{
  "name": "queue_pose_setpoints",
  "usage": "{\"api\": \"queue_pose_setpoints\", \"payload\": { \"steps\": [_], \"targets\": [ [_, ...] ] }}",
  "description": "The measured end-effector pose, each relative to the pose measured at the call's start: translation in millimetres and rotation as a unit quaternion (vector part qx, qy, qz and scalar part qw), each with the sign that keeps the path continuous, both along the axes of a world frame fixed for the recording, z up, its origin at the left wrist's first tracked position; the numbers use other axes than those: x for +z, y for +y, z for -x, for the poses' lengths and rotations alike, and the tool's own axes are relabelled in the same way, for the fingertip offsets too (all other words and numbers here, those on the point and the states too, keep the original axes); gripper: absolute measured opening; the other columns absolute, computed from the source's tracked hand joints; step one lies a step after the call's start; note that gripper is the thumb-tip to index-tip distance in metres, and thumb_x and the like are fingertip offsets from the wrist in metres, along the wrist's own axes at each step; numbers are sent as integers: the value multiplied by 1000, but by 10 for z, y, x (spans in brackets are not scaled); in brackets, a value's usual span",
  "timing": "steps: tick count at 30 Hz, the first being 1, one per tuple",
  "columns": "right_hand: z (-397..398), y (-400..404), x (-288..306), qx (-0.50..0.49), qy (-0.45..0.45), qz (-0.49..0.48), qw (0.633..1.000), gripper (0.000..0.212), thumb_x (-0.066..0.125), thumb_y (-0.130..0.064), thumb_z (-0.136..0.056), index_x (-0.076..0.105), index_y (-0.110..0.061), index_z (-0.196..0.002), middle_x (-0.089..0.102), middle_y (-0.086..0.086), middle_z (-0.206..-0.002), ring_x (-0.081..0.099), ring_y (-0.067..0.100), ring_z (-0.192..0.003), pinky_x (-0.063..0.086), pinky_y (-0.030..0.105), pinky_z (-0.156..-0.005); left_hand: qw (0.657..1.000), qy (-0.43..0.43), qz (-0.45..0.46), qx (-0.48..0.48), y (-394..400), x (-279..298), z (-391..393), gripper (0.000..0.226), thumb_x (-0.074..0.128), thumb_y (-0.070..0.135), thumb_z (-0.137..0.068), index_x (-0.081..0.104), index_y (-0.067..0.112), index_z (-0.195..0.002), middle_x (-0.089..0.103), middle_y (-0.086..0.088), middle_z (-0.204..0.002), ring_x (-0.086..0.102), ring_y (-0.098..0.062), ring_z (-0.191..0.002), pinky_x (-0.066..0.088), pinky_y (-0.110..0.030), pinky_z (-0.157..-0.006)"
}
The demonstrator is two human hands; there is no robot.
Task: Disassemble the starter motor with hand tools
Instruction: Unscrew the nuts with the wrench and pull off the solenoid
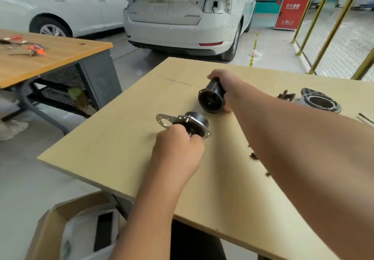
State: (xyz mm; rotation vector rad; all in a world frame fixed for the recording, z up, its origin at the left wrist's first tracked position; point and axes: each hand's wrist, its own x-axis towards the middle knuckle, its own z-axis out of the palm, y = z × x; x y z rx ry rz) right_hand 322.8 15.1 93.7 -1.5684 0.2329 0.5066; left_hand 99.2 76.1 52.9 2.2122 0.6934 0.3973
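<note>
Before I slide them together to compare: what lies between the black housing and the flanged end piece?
Head view: only bare tabletop lies between the black housing and the flanged end piece.

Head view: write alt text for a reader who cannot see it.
A person's right hand grips a black cylindrical motor housing lying on a pale wooden table, while the left hand holds a black end assembly with a metal flange. A grey cast housing lies further right; white cars stand behind.
</note>
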Motion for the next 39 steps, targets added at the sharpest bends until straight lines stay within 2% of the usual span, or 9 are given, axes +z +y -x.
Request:
{"api": "queue_pose_setpoints", "payload": {
  "steps": [6,9,13,17,20,25,30,36,39],
  "targets": [
    [70,-56,17,1,27,-25,999,55,85,-34,-64,49,-11,-98,68,16,-94,69,33,-48,57,48,-48,995,-92,-25,-3,112,-81,-126,22,61,34,-87,54,21,-70,51,2,-59,48,-27,-60,33,-32,-53],
    [59,-132,28,11,7,-22,1000,57,86,-34,-62,47,-13,-98,66,16,-100,74,33,-66,61,46,-59,983,-175,-45,14,132,-160,-159,19,66,33,-89,59,22,-75,54,3,-57,49,-26,-58,37,-33,-54],
    [130,-325,110,53,-37,-29,997,69,89,-34,-59,51,-16,-114,64,18,-111,72,38,-89,61,50,-76,977,-179,-118,8,177,-166,-223,17,70,35,-88,63,21,-82,58,4,-67,53,-32,-68,44,-36,-58],
    [304,-586,192,73,-193,-28,978,77,92,-23,-54,52,-28,-120,64,14,-115,71,35,-93,62,52,-73,956,-155,-245,-46,207,-159,-357,7,72,15,-83,68,21,-83,58,6,-87,50,-29,-89,36,-37,-70],
    [521,-780,190,121,-355,-11,927,77,93,-23,-48,55,-45,-111,66,4,-114,72,23,-91,63,35,-67,949,-129,-282,-55,282,-196,-490,21,68,-1,-78,71,19,-83,64,6,-112,48,-26,-102,26,-37,-76],
    [753,-979,116,158,-469,-19,869,78,94,-20,-54,53,-43,-116,68,-6,-104,72,13,-88,60,25,-72,959,-144,-191,-150,377,-173,-661,18,68,-3,-84,76,12,-90,64,8,-118,61,-30,-101,51,-49,-86],
    [815,-1060,-106,139,-478,-7,867,76,96,-22,-57,52,-41,-117,64,-7,-109,69,11,-91,61,28,-79,948,-156,-220,-172,438,-164,-718,24,65,-9,-83,77,6,-98,66,2,-115,61,-30,-99,53,-50,-83],
    [787,-1083,-126,196,-452,25,870,79,96,-42,-49,53,-45,-116,64,-22,-104,66,0,-96,59,23,-82,916,-166,-363,-44,342,-80,-638,23,71,-15,-76,74,0,-95,61,-17,-125,54,-45,-113,53,-54,-77],
    [796,-1156,-133,206,-451,47,867,72,93,-49,-51,55,-46,-113,65,-28,-105,65,-3,-99,57,21,-83,907,-130,-400,-3,337,-52,-591,20,73,-14,-75,74,-2,-90,62,-22,-126,54,-50,-115,42,-51,-81]
  ]
}}
